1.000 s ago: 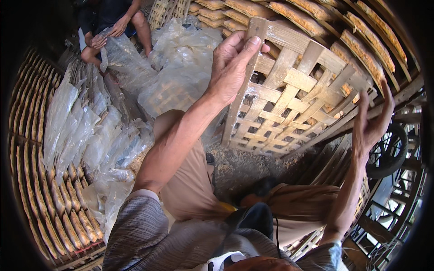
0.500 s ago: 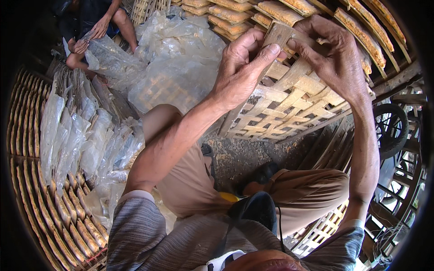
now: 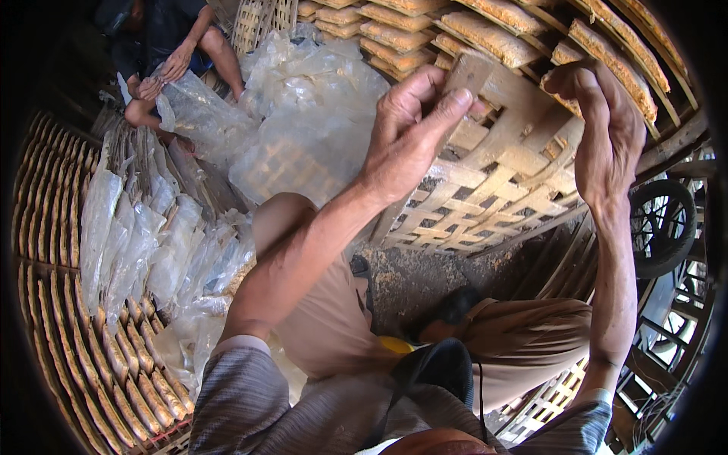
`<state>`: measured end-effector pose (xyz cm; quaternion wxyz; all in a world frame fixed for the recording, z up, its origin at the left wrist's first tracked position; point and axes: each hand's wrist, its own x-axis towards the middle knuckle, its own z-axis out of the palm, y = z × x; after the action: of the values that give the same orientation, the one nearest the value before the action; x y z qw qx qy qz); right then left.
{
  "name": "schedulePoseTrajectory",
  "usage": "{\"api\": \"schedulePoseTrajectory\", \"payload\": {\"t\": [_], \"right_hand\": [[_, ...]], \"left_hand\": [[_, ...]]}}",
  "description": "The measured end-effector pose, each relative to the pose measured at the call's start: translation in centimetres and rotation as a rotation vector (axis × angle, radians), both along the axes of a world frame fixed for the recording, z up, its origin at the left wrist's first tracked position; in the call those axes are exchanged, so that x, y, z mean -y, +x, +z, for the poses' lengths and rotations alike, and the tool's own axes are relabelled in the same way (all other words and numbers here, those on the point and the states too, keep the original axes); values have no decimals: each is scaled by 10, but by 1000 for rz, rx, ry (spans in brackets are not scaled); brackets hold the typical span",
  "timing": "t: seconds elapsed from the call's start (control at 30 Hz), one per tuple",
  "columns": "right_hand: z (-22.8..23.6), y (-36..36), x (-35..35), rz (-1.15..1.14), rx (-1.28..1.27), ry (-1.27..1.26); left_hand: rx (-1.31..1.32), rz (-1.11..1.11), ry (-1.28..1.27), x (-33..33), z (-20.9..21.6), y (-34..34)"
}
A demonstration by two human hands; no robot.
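Note:
A woven bamboo tray (image 3: pixel 478 193) with wooden edge strips stands tilted in front of me. My left hand (image 3: pixel 409 129) is closed on its upper left corner, thumb pressed on the wooden strip (image 3: pixel 468 73). At the tray's upper right end is my right hand (image 3: pixel 610 140), fingers bent over the edge and thumb pointing up; its palm side is partly hidden. Just beyond the tray, stacked racks bear thick, orange-brown slabs (image 3: pixel 493 39).
Crumpled clear plastic sheets (image 3: pixel 303 98) lie ahead, with more plastic-covered stacks (image 3: pixel 144 227) at left. Racks of slabs (image 3: pixel 136 364) stand at lower left. A person's hand (image 3: pixel 178 62) handles plastic at the far left. A black wheel (image 3: pixel 663 227) stands at right.
My right hand has moved right along the tray's upper edge and turned, away from my left hand. The left hand keeps its hold. The whole view has shifted slightly.

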<state>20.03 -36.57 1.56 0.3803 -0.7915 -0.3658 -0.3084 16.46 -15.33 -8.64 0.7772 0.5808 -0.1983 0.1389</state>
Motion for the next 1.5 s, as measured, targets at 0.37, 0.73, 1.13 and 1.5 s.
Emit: {"api": "schedulePoseTrajectory", "payload": {"t": [0.37, 0.73, 1.13, 1.5], "right_hand": [[-25, -24, 3, -15, -83, -90], [-61, -17, -57, 140, -668, 335], [-70, -22, -34, 212, -231, 174], [-87, 43, 133, -303, -597, 362]], "left_hand": [[-4, 72, -161, 1, 1, 6], [-35, 112, -186, 11, 6, -2], [-22, 129, -99, 8, -8, -4], [-24, 102, -228, -42, 12, 5]]}}
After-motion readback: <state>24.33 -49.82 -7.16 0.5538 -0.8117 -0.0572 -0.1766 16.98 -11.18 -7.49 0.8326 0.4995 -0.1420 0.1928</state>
